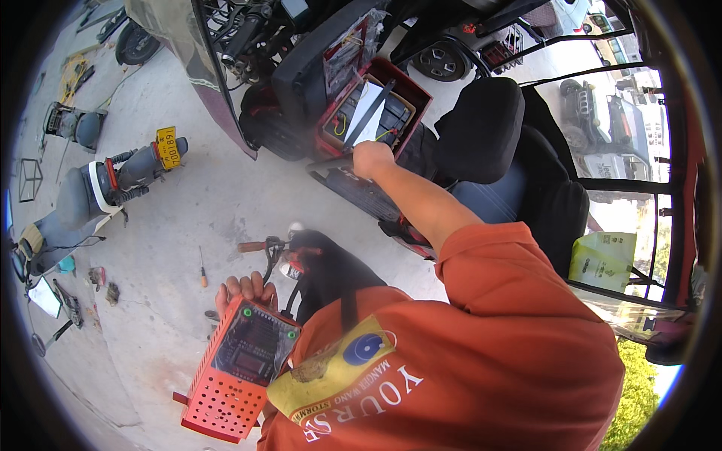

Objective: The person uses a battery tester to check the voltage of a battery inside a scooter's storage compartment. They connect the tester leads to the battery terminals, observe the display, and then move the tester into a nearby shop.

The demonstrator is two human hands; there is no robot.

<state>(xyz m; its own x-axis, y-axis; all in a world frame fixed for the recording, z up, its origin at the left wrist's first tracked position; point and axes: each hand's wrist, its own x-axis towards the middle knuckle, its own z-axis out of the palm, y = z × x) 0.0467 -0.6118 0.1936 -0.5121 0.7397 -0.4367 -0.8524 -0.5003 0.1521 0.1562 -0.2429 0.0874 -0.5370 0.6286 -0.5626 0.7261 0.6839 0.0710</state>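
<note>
Beside the red box (407,82), right hand (373,159) curled, hold unclear, left hand (247,289) gripping orange perforated device (228,398) beneath its fingers

You had two hands in view: one left hand (244,290) and one right hand (374,158). Around you were one orange perforated metal box (226,407), two round green fittings (292,335), one red open-topped compartment (404,78), one yellow number plate (168,148) and one screwdriver (204,281).

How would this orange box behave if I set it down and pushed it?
The orange box looks stiff, judging by its straight edges and perforated side. Flat faces suggest it would slide rather than roll. Its shiny dark panel may scratch.
</note>
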